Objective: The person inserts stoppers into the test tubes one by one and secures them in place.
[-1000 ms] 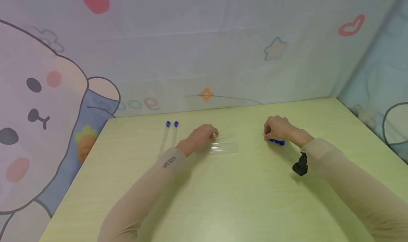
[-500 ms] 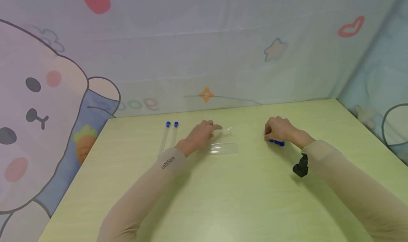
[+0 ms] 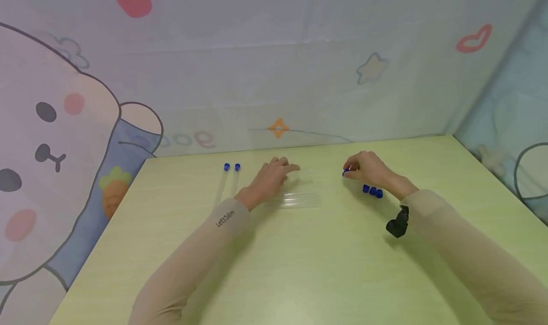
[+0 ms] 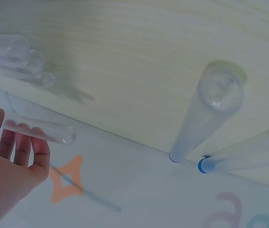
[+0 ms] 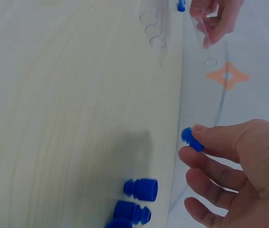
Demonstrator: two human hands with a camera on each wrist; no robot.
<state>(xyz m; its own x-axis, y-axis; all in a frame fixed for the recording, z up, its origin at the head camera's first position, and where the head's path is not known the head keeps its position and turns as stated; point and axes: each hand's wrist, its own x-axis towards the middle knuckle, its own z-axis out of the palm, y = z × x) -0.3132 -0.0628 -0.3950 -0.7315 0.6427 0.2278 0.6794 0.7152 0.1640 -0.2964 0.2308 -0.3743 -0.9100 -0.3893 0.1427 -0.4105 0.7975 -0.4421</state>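
Observation:
My left hand (image 3: 267, 178) grips a clear test tube (image 4: 58, 132) between thumb and fingers, above the table; in the right wrist view its open mouth points toward my right hand (image 3: 371, 169). That hand pinches a small blue stopper (image 5: 191, 139) between thumb and index finger, its other fingers loosely bent. Three more blue stoppers (image 3: 373, 191) lie on the table just below it. Beneath my left hand several clear tubes (image 3: 301, 200) without stoppers lie side by side, their left ends hidden by the hand in the head view.
Two test tubes with blue stoppers (image 3: 235, 182) lie side by side left of my left hand. A pale wooden table (image 3: 291, 268) carries everything. A printed cloth (image 3: 239, 77) hangs along its back edge. A black wrist camera (image 3: 398, 223) hangs below my right wrist.
My right hand has picked up one stopper from the group and moved it left and up. My left hand has raised the tube slightly from the table.

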